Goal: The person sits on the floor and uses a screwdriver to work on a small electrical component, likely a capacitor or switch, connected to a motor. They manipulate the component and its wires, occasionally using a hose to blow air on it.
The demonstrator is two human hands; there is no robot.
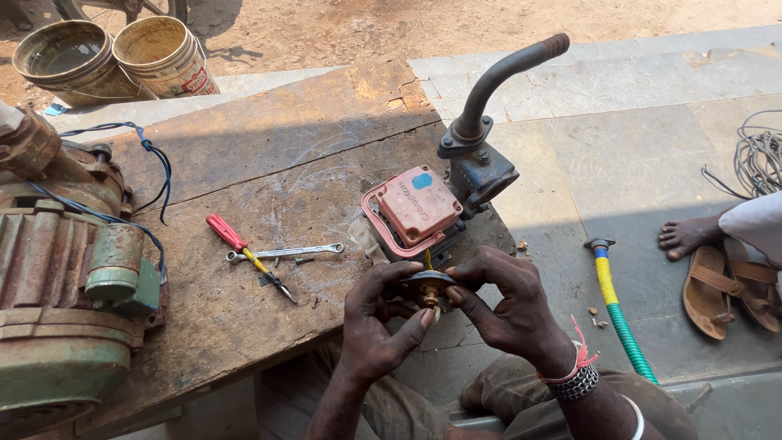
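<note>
My left hand (380,318) and my right hand (507,301) both pinch a small round black part with a brass centre (426,287), held just off the front edge of the wooden bench (269,171). A thin yellow wire runs up from this part to a small pump with a reddish terminal box (414,209) and a curved iron pipe (497,81), standing on the bench right behind my hands. A red-handled screwdriver (241,251) and a steel spanner (287,253) lie on the bench left of my hands.
A large green rusty motor (61,277) with blue wires fills the bench's left end. Two dirty buckets (114,55) stand at the back left. On the stone floor lie a yellow-green hose (619,314), sandals (729,289), another person's bare foot (688,235) and a wire coil (762,159).
</note>
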